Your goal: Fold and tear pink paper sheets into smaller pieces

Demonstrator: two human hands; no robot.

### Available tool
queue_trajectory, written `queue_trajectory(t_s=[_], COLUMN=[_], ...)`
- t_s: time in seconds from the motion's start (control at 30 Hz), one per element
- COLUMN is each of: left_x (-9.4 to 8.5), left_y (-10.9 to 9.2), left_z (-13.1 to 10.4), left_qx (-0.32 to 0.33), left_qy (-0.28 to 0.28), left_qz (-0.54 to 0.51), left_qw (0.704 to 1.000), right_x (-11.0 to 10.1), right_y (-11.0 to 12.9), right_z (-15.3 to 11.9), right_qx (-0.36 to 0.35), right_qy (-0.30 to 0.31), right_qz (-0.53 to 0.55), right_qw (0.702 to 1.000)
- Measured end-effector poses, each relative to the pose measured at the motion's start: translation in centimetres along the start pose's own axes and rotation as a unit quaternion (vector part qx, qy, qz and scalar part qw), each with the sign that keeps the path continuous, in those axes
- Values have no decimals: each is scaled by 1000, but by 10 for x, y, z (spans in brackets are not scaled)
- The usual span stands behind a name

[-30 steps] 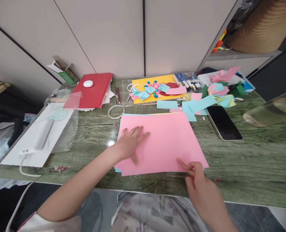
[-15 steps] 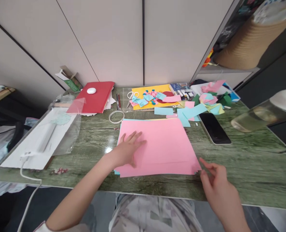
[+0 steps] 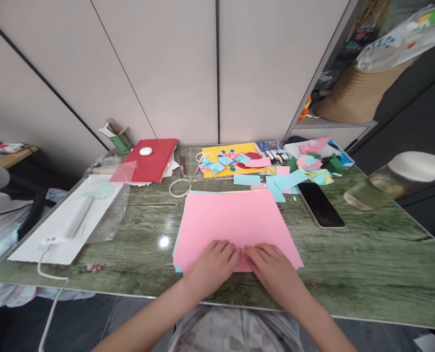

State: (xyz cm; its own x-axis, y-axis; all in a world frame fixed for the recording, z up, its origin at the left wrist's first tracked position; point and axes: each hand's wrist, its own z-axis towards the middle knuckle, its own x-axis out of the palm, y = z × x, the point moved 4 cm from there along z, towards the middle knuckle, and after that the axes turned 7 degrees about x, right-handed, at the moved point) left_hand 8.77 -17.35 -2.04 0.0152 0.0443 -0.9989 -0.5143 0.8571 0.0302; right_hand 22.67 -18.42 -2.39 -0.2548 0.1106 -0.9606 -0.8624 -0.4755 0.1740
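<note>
A stack of coloured paper lies in front of me, a sheet of pink paper (image 3: 235, 215) on top and light blue edges showing at its left. My left hand (image 3: 216, 264) and my right hand (image 3: 270, 266) meet almost fingertip to fingertip over the middle of the sheet's near edge. Both have their fingers bent and close together, pinching the pink paper there. My hands hide that stretch of the edge, so I cannot tell how far it is lifted or folded.
Behind the stack lie a tape roll (image 3: 180, 187), scissors (image 3: 203, 159), light blue paper strips (image 3: 247, 180) and a yellow sheet (image 3: 222, 149) with folded pieces. To the right are a phone (image 3: 320, 204) and a bottle (image 3: 373, 190). A red folder (image 3: 153, 159) and a white power strip (image 3: 74, 220) are left.
My left hand has slid from flat on the pink sheet down to its near edge. My right hand has come from the right corner to the middle of that edge.
</note>
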Motion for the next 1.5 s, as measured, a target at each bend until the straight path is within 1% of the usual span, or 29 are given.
queue_trajectory(t_s=[0.07,0.13,0.2,0.27,0.33,0.4,0.47,0.53,0.57,0.6,0.67,0.73,0.8,0.9,1.0,1.07,1.13,1.2,1.27,1.33,1.4,1.5], left_x=[2,0,-4,-12,-23,-37,-55,-77,-88,-98,-113,-123,-126,-118,-101,-86,-71,-57,-44,-33,-23,-10], left_y=[0,1,3,5,6,8,9,9,9,10,8,8,12,27,53,73,92,110,126,140,153,169], left_z=[-3,-5,-6,-5,-4,-3,-2,-2,-2,-1,1,4,9,20,30,35,36,34,30,27,23,17], left_qx=[23,41,51,55,50,29,8,-8,-22,-37,-45,-52,-64,-84,-124,-152,-168,-174,-172,-162,-174,-182], left_qy=[-23,-52,-93,-141,-176,-191,-196,-206,-203,-183,-136,-90,-62,-46,-60,-78,-78,-71,-64,-45,-30,-5], left_qz=[21,26,18,5,-10,-30,-58,-92,-116,-145,-199,-220,-236,-276,-329,-378,-420,-444,-452,-456,-437,-419], left_qw=[999,997,994,988,983,981,979,974,972,972,969,970,968,956,934,910,888,876,873,874,882,890], right_x=[3,3,-1,-9,-22,-39,-59,-79,-88,-96,-109,-118,-122,-121,-110,-99,-83,-65,-48,-33,-20,-10], right_y=[0,0,0,-1,-2,0,4,10,12,14,19,22,21,8,-20,-44,-69,-92,-110,-122,-129,-133], right_z=[1,1,2,6,11,17,22,25,26,26,27,30,35,51,75,91,101,106,106,104,102,101], right_qx=[-27,-51,-65,-60,-42,-22,-22,-22,-15,-14,-21,-25,-13,30,75,98,116,145,170,187,196,188], right_qy=[-1,-21,-46,-68,-76,-65,-31,16,44,70,96,107,120,143,183,204,239,251,249,254,268,291], right_qz=[-16,-18,-4,23,59,98,140,164,174,186,197,194,195,218,274,326,383,412,427,441,445,435], right_qw=[1000,998,997,996,995,993,989,986,984,980,975,975,973,965,941,918,885,864,853,840,831,832])
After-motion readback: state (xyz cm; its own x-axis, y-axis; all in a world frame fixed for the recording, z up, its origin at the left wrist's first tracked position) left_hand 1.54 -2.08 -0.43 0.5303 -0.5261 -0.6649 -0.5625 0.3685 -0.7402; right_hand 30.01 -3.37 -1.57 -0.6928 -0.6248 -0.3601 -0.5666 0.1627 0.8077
